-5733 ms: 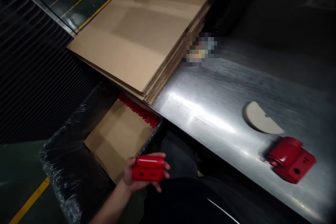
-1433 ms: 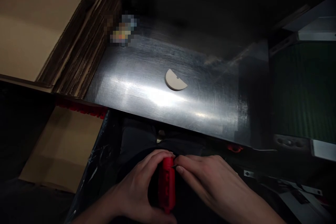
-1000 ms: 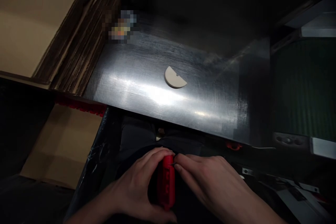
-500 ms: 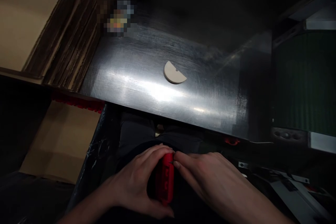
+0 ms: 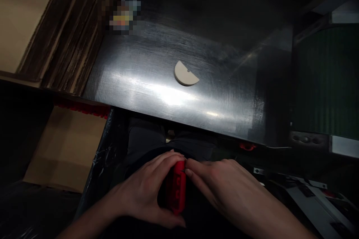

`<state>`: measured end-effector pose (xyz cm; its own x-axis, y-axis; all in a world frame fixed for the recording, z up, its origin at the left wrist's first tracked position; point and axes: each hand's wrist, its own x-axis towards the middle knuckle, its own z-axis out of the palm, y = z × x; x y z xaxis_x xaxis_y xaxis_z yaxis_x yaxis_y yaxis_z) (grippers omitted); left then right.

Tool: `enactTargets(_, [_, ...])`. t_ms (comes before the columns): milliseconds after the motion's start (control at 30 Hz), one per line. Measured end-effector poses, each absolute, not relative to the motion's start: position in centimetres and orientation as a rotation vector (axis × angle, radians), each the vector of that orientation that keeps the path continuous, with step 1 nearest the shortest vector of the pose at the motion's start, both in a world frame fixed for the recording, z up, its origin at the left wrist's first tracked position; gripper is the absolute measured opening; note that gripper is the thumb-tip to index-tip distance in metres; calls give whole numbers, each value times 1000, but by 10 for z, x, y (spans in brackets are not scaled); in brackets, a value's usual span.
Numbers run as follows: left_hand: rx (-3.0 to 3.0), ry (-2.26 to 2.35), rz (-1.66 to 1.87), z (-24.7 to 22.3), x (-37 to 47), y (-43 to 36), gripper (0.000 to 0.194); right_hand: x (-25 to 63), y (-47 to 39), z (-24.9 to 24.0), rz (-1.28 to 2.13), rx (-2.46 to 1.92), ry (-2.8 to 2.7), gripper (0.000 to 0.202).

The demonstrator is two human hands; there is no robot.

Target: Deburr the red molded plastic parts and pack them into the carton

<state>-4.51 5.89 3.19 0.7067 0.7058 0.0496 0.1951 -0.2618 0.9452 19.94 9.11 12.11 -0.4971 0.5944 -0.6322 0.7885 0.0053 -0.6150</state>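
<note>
1. Nearest the camera, the left hand (image 5: 143,190) grips a red part (image 5: 181,186) upright, short of the surface's near edge, fingers over its top, thumb by its bottom end.
2. The right hand (image 5: 230,186) pinches a thin dark piece (image 5: 183,170) against the part's upper side; its exact shape is too small to tell.
3. The likely risks: a loose pinch could drop the piece into the dark lap (image 5: 146,136), while a slanted push could make it skid, scratching the red face or catching a left fingertip.
4. To the left, below the surface's near-left corner, a bin (image 5: 102,149) lined with dark plastic holds a cardboard sheet (image 5: 67,149), with a row of red pieces (image 5: 84,109) along its far side. Its depth cannot be told.
5. Beyond the near edge, a pale half-disc (image 5: 185,74) lies flat on the metal surface (image 5: 134,93); stacked cardboard (image 5: 25,11) covers the left end.
</note>
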Motion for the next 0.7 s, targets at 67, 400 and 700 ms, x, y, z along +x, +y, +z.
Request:
enactTargets(67, [1805,709,582,32,-45,59,128,199,91,121,-1505,1456,2083,35])
enactTargets(400, [1793,701,586,31,-46,59,129,198,90,121,-1525,1469,2079,33])
enactTargets(700, [1759,706,592,32,-45,59,130,197,96,127,-1583,1471,2039,38])
